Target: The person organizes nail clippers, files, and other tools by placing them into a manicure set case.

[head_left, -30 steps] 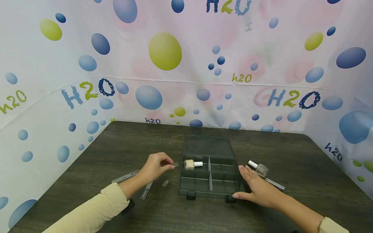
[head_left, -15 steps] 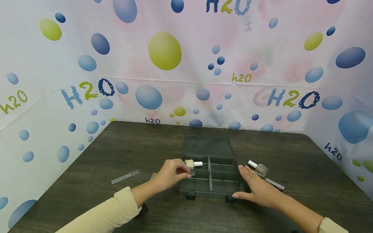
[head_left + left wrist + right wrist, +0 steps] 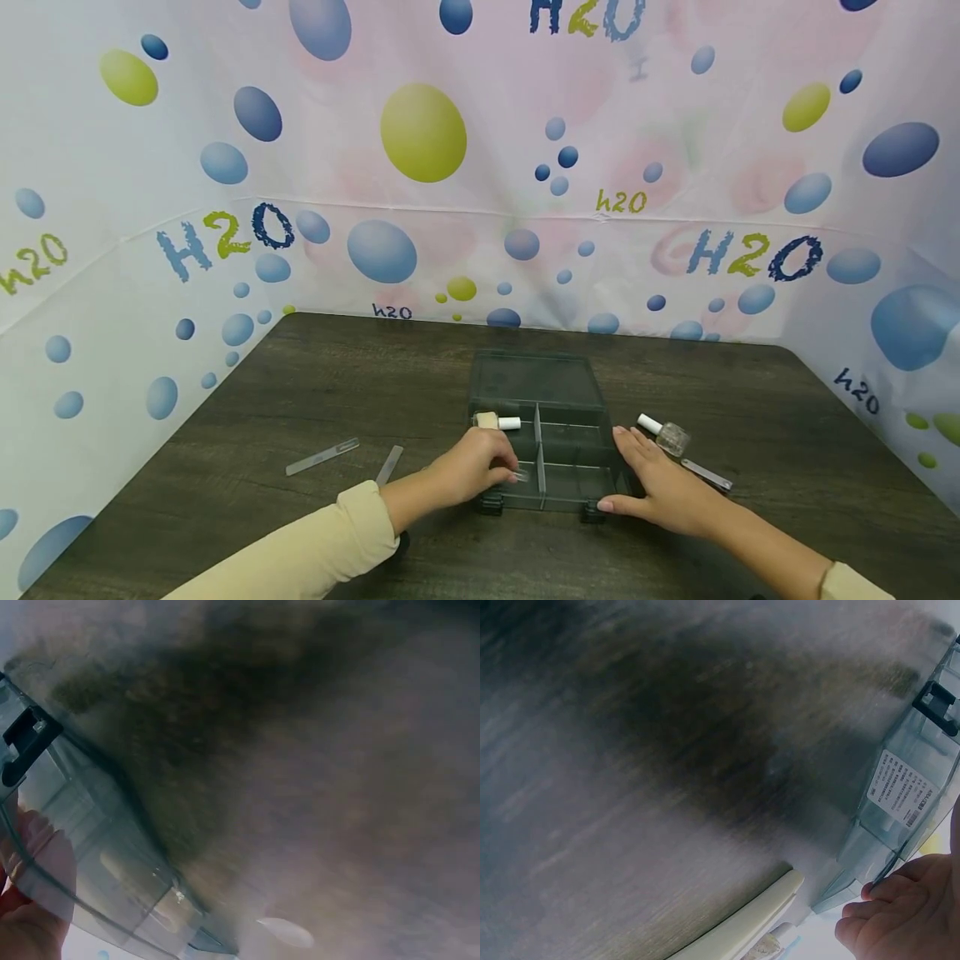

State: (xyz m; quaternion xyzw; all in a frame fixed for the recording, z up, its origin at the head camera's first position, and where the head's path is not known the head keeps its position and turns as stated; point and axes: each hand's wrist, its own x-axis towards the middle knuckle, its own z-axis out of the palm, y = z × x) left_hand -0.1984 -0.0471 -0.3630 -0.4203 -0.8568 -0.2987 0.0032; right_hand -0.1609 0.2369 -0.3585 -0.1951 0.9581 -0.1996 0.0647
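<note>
My left hand point(image 3: 474, 468) pinches a small clear piece point(image 3: 520, 476) between thumb and fingertips, low over the front left compartment of the dark see-through divided box point(image 3: 577, 482). Whether the piece touches the compartment floor is hard to tell. Behind my fingers, a beige nail polish bottle point(image 3: 487, 420) with a white cap lies in the back left compartment. My right hand point(image 3: 663, 492) rests along the box's right side, fingers extended and thumb at the front corner. Through the box wall, the left wrist view shows part of my left hand point(image 3: 41, 900).
Right of the box lie a clear glitter polish bottle point(image 3: 672, 437) and a slim silver nail clipper point(image 3: 707, 474). Two flat pale strips, a left one point(image 3: 322, 457) and a nearer one point(image 3: 389, 465), lie left. A small pale oval piece point(image 3: 286, 931) is on the table.
With the small clear piece pinched, my left hand has moved right and nearer, from the table left of the box to over its front left compartment. My right hand has stayed put.
</note>
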